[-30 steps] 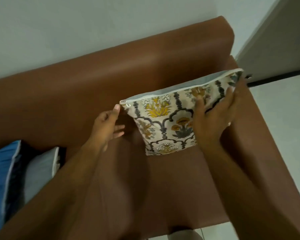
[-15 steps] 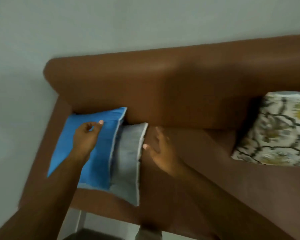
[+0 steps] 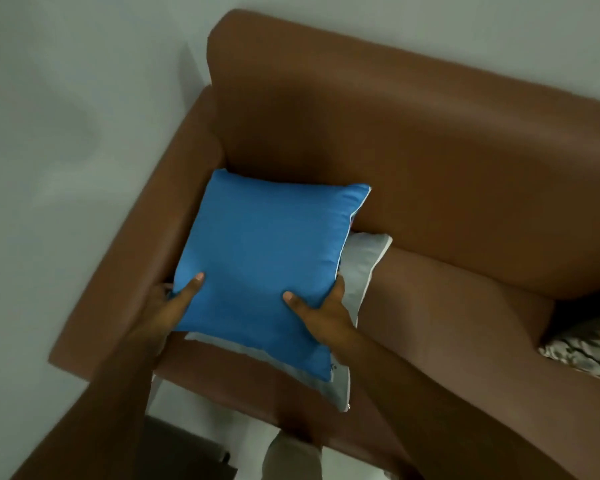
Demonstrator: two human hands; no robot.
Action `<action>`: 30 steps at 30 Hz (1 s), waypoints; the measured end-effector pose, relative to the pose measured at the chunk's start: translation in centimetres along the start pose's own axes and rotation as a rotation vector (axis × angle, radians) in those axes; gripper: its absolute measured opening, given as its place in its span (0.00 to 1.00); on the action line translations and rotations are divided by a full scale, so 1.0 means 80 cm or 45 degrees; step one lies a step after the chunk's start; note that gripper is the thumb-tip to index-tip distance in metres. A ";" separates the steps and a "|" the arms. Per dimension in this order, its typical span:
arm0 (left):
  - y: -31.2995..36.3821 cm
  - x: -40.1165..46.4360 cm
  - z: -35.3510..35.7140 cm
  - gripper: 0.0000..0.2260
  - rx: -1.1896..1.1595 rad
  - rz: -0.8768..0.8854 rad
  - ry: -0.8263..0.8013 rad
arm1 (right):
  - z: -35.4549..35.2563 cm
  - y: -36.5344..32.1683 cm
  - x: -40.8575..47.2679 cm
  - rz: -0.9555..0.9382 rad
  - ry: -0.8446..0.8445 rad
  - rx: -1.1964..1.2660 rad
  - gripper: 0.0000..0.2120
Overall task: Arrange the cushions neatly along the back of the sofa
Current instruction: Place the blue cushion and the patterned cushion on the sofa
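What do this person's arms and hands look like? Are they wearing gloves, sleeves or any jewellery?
Both arms are bare as far up as the picture shows: no sleeves or gloves. The left hand and right hand show no rings, and neither wrist shows a watch or bracelet. The thumbnails are short and plain. The view is dim and a little blurred.

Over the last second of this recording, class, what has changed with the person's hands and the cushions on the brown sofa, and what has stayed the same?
Both hands let go of the floral patterned cushion, moved to the sofa's other end and gripped the plain blue square cushion: left hand and right hand on its lower corners, facing it towards the camera. The pale grey cushion remains under it, and the floral one stays against the brown leather sofa back.
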State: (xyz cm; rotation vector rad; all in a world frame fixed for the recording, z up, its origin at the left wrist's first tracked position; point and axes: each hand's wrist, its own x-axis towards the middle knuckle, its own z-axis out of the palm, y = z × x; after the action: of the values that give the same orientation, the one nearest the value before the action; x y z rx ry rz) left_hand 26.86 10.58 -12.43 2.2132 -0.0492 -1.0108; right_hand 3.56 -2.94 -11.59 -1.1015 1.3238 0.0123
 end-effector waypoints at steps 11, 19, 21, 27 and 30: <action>0.119 -0.103 0.037 0.27 -0.192 0.246 -0.178 | -0.119 -0.037 -0.039 -0.108 0.459 0.205 0.27; 0.237 -0.204 0.203 0.15 -0.173 0.241 -0.547 | -0.371 -0.025 -0.117 -0.058 0.753 0.545 0.10; 0.270 -0.205 0.274 0.08 -0.222 0.207 -0.570 | -0.414 -0.015 -0.105 -0.074 0.826 0.519 0.09; 0.365 -0.187 0.410 0.02 -0.425 0.021 -0.511 | -0.523 -0.003 -0.055 -0.376 1.132 0.450 0.15; 0.362 -0.154 0.442 0.07 -0.305 -0.019 -0.495 | -0.562 -0.008 -0.029 -0.408 1.180 0.427 0.13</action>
State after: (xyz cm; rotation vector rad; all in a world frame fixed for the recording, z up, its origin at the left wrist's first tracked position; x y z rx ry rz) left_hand 1.19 -28.02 -2.98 1.7812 -0.0814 -1.3673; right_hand -30.76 -30.70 -2.59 -1.0406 1.8376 -1.0271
